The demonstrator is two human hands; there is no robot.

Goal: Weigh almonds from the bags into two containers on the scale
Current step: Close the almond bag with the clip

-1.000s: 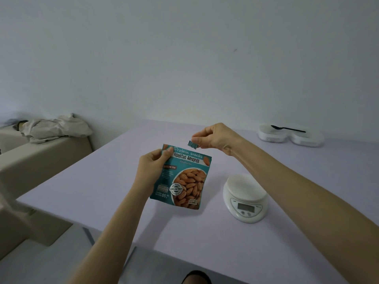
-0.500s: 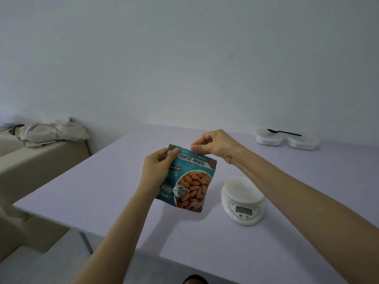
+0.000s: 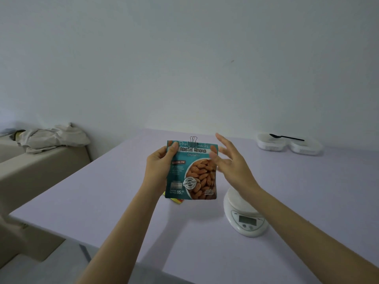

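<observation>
My left hand (image 3: 159, 168) grips the upper left edge of a teal bag of roasted almonds (image 3: 191, 173) and holds it upright above the table. A binder clip (image 3: 193, 141) sits on the middle of the bag's top edge. My right hand (image 3: 230, 163) is just right of the bag with its fingers spread and holds nothing. A white kitchen scale (image 3: 245, 215) with nothing on its platform stands on the table to the lower right. Two white containers (image 3: 289, 145) stand at the back right, with a black spoon (image 3: 286, 137) lying across them.
A yellow and red item (image 3: 178, 201) peeks out below the bag on the lavender table (image 3: 123, 201). A beige couch (image 3: 39, 167) with a crumpled cloth (image 3: 51, 137) stands to the left. The table's near edge runs close to my arms.
My right hand brought the binder clip down onto the bag's top edge, let go and opened beside the bag. The clip now sits on the bag.
</observation>
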